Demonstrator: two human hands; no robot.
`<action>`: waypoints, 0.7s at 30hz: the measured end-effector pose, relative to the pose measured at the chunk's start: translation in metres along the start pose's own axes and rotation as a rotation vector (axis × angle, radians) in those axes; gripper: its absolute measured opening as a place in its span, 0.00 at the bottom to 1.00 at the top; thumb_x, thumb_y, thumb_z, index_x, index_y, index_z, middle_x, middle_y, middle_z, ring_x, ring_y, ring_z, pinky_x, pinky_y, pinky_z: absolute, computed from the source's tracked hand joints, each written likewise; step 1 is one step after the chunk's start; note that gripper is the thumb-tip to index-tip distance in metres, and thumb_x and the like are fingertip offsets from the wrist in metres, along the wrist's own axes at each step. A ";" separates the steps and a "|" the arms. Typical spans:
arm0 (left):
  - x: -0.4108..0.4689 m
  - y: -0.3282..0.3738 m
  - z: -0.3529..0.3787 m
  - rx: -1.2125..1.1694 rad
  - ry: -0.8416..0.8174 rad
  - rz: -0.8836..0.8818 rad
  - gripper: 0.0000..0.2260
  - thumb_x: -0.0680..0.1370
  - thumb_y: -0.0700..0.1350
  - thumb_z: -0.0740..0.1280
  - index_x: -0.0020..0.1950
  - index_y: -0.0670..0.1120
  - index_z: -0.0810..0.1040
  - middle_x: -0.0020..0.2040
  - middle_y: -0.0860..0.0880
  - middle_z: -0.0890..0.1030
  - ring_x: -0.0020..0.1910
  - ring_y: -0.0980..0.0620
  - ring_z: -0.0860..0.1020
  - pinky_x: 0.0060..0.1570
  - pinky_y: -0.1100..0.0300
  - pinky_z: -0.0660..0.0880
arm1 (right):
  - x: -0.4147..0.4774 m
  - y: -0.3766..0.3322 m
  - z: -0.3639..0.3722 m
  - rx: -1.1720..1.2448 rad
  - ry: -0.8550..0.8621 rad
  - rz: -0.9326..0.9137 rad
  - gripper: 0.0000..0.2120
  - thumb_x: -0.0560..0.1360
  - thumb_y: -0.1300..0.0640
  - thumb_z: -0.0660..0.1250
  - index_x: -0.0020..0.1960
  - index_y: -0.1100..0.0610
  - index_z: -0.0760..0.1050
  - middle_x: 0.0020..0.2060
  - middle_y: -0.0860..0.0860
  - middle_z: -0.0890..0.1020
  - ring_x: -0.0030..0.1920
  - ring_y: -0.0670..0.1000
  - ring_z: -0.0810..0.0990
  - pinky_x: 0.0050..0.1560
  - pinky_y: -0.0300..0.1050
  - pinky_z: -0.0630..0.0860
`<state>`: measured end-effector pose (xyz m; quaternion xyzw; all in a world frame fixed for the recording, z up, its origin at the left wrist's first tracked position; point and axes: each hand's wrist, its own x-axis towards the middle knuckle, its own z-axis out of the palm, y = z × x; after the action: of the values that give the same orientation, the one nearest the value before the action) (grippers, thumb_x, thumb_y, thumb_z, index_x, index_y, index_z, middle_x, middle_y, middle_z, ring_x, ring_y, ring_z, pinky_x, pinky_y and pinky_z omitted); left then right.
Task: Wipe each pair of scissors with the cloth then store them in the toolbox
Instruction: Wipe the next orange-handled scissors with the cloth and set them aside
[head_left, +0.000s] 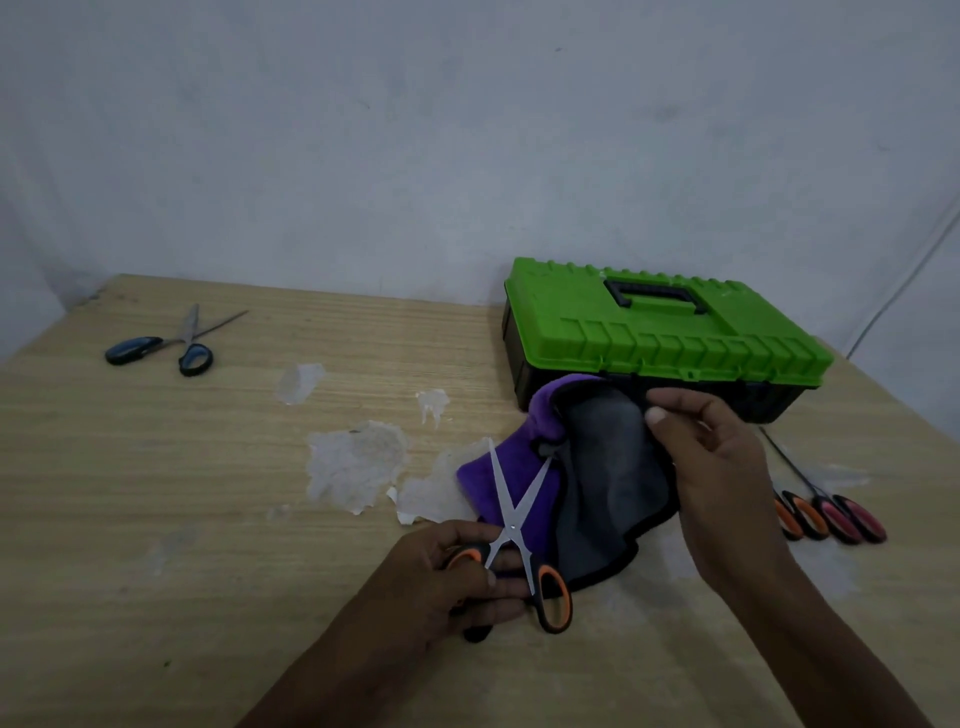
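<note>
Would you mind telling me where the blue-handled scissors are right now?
The blue-handled scissors lie open at the table's far left, well apart from the green toolbox on the right.

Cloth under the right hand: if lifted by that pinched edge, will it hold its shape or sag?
The cloth will probably sag: it already lies in soft folds where the right hand pinches it. It looks light and thin. Its drape could catch the open blades of the scissors in the left hand.
</note>
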<state>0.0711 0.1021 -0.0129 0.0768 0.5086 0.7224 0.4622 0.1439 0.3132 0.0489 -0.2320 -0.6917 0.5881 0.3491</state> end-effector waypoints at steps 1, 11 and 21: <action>0.000 0.000 0.000 -0.006 0.005 -0.005 0.12 0.78 0.27 0.62 0.58 0.36 0.77 0.51 0.38 0.86 0.49 0.40 0.85 0.43 0.54 0.83 | -0.002 0.000 0.000 -0.049 -0.053 -0.019 0.06 0.77 0.62 0.66 0.52 0.57 0.78 0.42 0.55 0.84 0.47 0.56 0.82 0.45 0.48 0.79; 0.002 0.000 -0.001 0.005 0.022 -0.004 0.08 0.80 0.32 0.61 0.55 0.33 0.79 0.49 0.36 0.85 0.47 0.40 0.86 0.45 0.52 0.84 | -0.044 0.025 0.024 -0.814 -0.758 -0.364 0.15 0.79 0.45 0.59 0.64 0.43 0.75 0.55 0.37 0.81 0.53 0.35 0.76 0.52 0.31 0.72; 0.004 -0.002 0.000 -0.013 0.070 -0.001 0.07 0.80 0.32 0.63 0.56 0.35 0.78 0.49 0.34 0.85 0.45 0.39 0.86 0.42 0.52 0.84 | -0.018 0.043 0.055 -1.349 -0.593 -0.677 0.21 0.78 0.45 0.51 0.63 0.47 0.77 0.55 0.41 0.82 0.55 0.51 0.80 0.49 0.50 0.76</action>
<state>0.0700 0.1057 -0.0161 0.0482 0.5198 0.7278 0.4448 0.1102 0.2731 -0.0005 -0.0051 -0.9939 -0.0563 0.0950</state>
